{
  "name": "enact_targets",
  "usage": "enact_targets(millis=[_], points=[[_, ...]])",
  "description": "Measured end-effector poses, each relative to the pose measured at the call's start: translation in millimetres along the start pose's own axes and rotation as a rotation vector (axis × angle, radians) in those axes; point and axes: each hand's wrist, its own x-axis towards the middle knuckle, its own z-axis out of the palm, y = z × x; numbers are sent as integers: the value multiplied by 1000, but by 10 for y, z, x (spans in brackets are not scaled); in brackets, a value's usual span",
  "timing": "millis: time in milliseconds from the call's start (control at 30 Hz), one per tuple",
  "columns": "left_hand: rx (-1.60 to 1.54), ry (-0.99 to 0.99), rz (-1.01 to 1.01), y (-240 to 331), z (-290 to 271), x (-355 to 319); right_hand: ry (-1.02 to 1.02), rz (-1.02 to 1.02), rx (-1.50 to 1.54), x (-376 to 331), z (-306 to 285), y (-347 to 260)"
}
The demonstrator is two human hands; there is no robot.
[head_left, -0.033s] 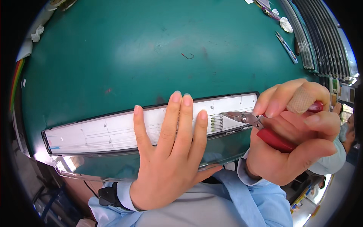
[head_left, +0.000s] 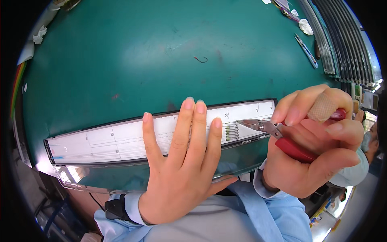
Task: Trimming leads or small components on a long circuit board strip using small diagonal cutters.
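A long, narrow black-edged case (head_left: 54,160) lies across the table, with a white insert (head_left: 252,111) bearing ruler-like marks. Thin pale lines run lengthwise over the insert. My left hand (head_left: 181,165) lies on it with fingers stretched and spread, covering its middle. Right of those fingers sits a row of several small hooks (head_left: 232,132), like fish hooks. My right hand (head_left: 312,149) is wrapped round red-handled nippers (head_left: 296,150), their pointed jaws beside the upper end of the row. Whether the jaws touch a hook or line, I cannot tell. A bandage covers one right finger.
A clear lid (head_left: 105,177) extends from the case's near side. On the green table (head_left: 141,52) lies a loose hook (head_left: 200,59) with a red end. At far right are a slim cutter knife (head_left: 306,50), crumpled tissue (head_left: 305,27) and a stack of long dark cases (head_left: 344,38).
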Motion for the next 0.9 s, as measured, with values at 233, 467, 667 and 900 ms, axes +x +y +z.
enact_targets(millis=[233, 467, 667, 900], points=[[58, -21, 0, -5, -21, 3, -103, 205, -170, 124, 4, -99], [95, -36, 13, -23, -26, -5, -58, 202, -91, 103, -11, -77], [82, -30, 3, -12, -30, -2, -158, 163, -121, 140, 4, -96], [99, -36, 12, -16, -28, -4, -211, 151, -165, 153, 20, -136]])
